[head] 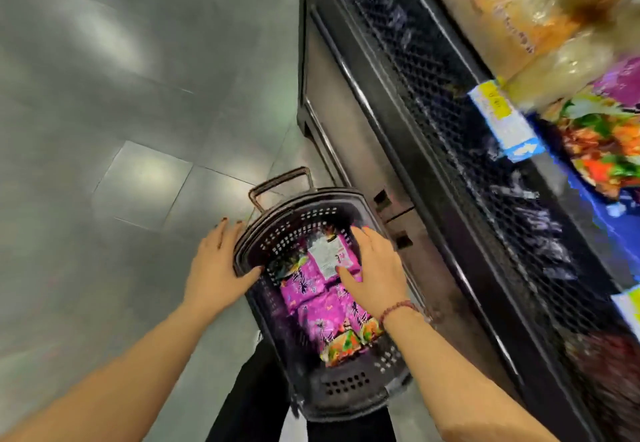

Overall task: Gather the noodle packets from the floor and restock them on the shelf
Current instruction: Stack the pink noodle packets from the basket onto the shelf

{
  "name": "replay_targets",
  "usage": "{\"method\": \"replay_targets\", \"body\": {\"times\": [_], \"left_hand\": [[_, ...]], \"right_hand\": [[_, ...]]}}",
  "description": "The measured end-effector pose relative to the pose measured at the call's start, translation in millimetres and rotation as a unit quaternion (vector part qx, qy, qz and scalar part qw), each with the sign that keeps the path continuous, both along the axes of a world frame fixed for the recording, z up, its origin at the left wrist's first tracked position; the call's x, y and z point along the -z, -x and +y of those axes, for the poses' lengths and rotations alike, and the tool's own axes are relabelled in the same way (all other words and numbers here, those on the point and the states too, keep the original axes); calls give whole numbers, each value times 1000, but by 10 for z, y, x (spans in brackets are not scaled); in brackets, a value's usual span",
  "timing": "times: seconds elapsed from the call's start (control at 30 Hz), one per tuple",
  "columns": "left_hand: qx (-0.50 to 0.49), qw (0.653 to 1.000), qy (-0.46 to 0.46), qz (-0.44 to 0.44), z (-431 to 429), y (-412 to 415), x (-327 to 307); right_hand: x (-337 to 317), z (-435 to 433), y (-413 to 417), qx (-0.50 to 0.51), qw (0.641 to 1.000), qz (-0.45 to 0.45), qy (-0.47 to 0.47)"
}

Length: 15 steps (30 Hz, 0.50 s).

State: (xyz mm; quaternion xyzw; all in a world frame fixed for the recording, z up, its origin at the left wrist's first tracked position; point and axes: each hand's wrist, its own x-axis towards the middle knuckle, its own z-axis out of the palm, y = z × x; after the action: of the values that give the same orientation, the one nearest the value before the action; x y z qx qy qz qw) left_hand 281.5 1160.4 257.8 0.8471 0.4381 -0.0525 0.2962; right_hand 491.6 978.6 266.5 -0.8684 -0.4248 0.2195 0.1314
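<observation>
A black plastic shopping basket (346,393) stands on the floor beside the shelf unit. Several pink and purple noodle packets (318,306) lie inside it, one turned to show its white back label. My left hand (216,265) rests on the basket's left rim, with the thumb hooked over the edge and the fingers spread. My right hand (375,268) hovers spread over the packets inside the basket, thumb near the top packet; I cannot tell whether it touches. More purple noodle packets (613,129) sit on the shelf at upper right.
The dark shelf unit (433,95) with a mesh front panel runs along the right. Bags of pale noodles (540,8) fill the upper shelf, behind price labels (502,119). Grey floor tiles (121,95) spread to the left. The basket handle (280,181) is folded away from me.
</observation>
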Motion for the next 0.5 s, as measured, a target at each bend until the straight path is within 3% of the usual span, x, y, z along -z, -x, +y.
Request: {"method": "replay_targets", "body": {"times": [0.3,0.5], "left_hand": [[-104,993,-1,-50,-179,160,1511],[-127,987,-20,-94,-147,95,2153]], "right_hand": [[1824,96,289,108,983,133,65],[2735,77,245,176,970,152,72]]}}
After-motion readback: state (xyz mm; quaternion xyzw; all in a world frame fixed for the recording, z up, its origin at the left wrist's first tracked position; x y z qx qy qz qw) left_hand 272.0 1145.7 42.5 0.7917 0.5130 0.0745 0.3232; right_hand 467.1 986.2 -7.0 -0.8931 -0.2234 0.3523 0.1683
